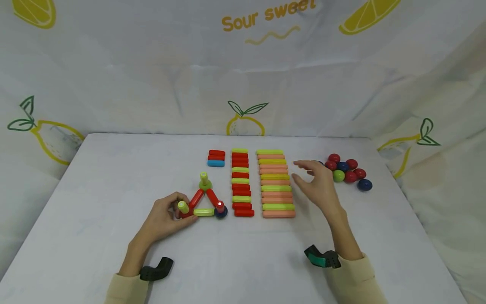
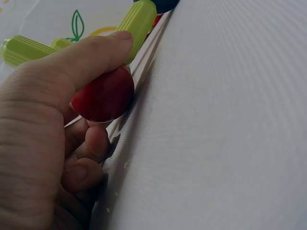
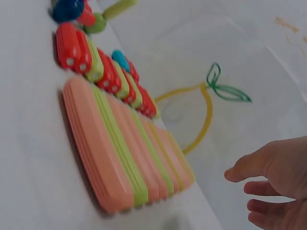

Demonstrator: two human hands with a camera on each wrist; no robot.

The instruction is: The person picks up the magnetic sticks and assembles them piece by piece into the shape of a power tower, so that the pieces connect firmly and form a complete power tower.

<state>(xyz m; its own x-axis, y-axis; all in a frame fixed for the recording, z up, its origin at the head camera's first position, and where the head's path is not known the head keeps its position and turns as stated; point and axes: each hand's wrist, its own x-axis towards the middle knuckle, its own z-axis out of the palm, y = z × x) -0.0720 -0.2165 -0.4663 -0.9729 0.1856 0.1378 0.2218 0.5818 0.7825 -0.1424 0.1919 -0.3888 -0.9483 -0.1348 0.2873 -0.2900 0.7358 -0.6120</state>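
Observation:
My left hand [image 1: 163,217] grips the near-left corner of a triangular frame of rods and balls. Its thumb and fingers curl around a red ball [image 2: 103,98], and the thumb lies along a light-green rod [image 2: 136,28]. Red rods [image 1: 196,197] form the other two sides. A green ball [image 1: 205,185] marks the far corner, a dark blue ball [image 1: 221,214] the near-right one. Short rods stand upright on all three balls. My right hand [image 1: 319,185], fingers apart and holding nothing, hovers just right of a column of long peach, yellow and green rods [image 1: 277,194].
Short red and green rods [image 1: 240,187] form a column between the frame and the long rods. Behind the frame lie two red rods and a blue rod [image 1: 216,163]. Several red, blue and green balls [image 1: 350,176] cluster at the right. A printed cloth [image 1: 171,84] hangs behind the table.

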